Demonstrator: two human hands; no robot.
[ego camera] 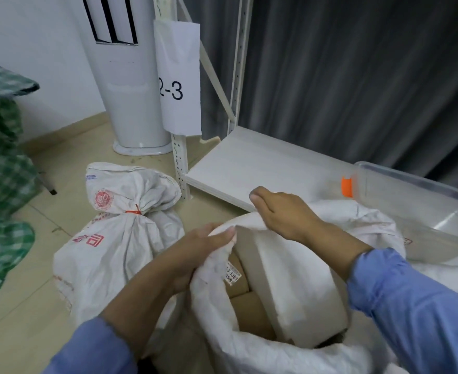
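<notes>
An open white woven sack (263, 354) stands in front of me, its mouth spread wide. A flat white parcel (298, 282) sticks up out of the sack, with brown cardboard boxes (252, 311) below it. My left hand (195, 255) grips the sack's left rim, thumb on the parcel's top edge. My right hand (284, 211) holds the parcel's upper edge together with the sack's far rim. Both arms wear blue sleeves.
A second white sack (120, 233), tied with a red cord, stands on the tan floor at the left. A low white shelf board (255, 166) of a metal rack labelled "2-3" lies ahead. A clear plastic bin (417, 211) with orange clips sits at the right. Green checked bags (1, 190) are at the far left.
</notes>
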